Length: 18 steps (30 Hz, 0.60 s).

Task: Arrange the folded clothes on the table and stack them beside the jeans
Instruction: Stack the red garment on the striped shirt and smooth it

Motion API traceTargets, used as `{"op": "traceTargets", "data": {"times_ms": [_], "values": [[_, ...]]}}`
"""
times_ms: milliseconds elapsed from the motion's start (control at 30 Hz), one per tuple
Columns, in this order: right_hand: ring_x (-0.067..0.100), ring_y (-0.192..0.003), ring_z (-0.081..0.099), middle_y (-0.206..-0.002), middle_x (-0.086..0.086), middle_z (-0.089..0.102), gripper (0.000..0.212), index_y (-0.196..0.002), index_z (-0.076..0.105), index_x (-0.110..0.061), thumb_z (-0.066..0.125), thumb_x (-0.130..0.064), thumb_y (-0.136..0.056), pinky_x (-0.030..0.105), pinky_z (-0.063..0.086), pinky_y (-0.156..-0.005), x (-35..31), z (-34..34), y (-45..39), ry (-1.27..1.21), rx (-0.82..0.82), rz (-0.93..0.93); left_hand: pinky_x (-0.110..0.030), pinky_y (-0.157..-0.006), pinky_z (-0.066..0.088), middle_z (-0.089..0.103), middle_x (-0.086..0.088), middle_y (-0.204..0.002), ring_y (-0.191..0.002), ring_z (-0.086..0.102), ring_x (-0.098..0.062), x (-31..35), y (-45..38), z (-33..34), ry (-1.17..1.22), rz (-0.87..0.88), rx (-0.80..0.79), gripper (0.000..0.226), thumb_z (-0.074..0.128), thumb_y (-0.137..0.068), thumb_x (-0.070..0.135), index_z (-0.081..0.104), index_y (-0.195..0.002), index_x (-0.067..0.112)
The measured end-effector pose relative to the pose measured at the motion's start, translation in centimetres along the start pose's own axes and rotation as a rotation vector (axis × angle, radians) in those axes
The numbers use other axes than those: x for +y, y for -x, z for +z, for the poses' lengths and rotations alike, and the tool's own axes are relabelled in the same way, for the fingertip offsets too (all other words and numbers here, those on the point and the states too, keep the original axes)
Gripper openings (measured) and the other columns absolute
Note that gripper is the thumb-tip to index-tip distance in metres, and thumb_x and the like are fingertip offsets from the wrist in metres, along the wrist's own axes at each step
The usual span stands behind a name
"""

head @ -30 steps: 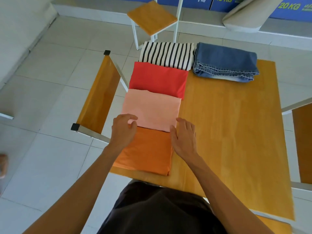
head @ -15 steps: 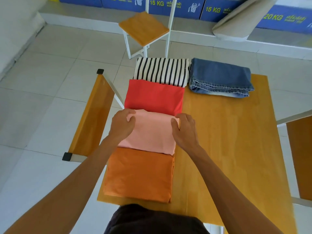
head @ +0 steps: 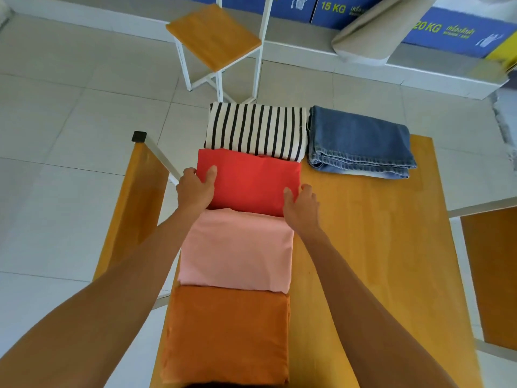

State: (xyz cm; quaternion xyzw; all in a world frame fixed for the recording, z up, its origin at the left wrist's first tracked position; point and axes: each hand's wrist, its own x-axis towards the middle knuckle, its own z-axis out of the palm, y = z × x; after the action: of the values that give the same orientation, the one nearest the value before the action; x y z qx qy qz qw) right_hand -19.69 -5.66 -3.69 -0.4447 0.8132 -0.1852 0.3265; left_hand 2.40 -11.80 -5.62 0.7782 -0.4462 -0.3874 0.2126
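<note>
Folded clothes lie in a row along the left side of the wooden table: an orange one nearest me, then pink, red and a black-and-white striped one at the far end. Folded blue jeans lie to the right of the striped one. My left hand grips the red cloth's left edge, thumb on top. On the cloth's right near corner, my right hand holds it the same way. The red cloth still rests on the table.
A wooden chair back stands close against the table's left side. Another chair stands on the tiled floor beyond the table. A third chair is at the right edge. Blue boxes line the far wall.
Both hands have moved away from me, from the pink cloth to the red cloth, and now hold its two sides. The camera view has shifted forward.
</note>
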Motion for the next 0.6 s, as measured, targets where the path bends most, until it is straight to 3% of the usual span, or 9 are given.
{"op": "traceTargets", "data": {"times_ms": [100,200,333,600], "values": [[0.034,-0.125,0.045,-0.135,0.015,0.049,0.061,-0.139,0.04,-0.004,0.045,-0.049,-0.098,0.053,0.04,-0.104,-0.1,1.6,-0.7,-0.097,0.026,0.111,-0.043,-0.089,0.049,0.057,-0.013,-0.128,-0.113,0.057,-0.033,-0.7,-1.3,0.6,-0.079,-0.033,-0.038,0.071,0.041,-0.09,0.065,0.045,-0.131,0.007],[0.033,-0.112,0.056,-0.121,0.014,0.058,0.053,-0.123,0.048,-0.004,0.047,-0.051,-0.097,0.053,0.048,-0.095,0.1,2.5,-1.0,-0.242,0.066,0.23,-0.041,-0.082,0.049,0.061,-0.011,-0.121,-0.106,0.06,-0.032,-1.8,-2.2,0.7,-0.131,-0.001,-0.067,0.07,0.042,-0.088,0.067,0.05,-0.126,0.009],[0.033,-0.103,0.059,-0.111,0.013,0.062,0.04,-0.114,0.052,-0.006,0.045,-0.042,-0.1,0.049,0.05,-0.089,0.6,2.5,-1.9,-0.106,0.017,0.193,-0.034,-0.074,0.046,0.062,-0.003,-0.104,-0.086,0.056,-0.022,-2.4,-2.9,0.6,-0.099,0.004,-0.105,0.071,0.041,-0.083,0.074,0.056,-0.118,0.013],[0.02,-0.083,0.06,-0.094,0.001,0.063,0.044,-0.106,0.057,-0.013,0.048,-0.054,-0.095,0.031,0.043,-0.061,1.5,2.2,-2.0,-0.215,0.008,0.228,-0.034,-0.076,0.049,0.061,0.006,-0.098,-0.087,0.058,-0.02,-2.5,-2.8,0.1,-0.054,0.058,-0.166,0.069,0.043,-0.081,0.076,0.06,-0.119,0.022]]}}
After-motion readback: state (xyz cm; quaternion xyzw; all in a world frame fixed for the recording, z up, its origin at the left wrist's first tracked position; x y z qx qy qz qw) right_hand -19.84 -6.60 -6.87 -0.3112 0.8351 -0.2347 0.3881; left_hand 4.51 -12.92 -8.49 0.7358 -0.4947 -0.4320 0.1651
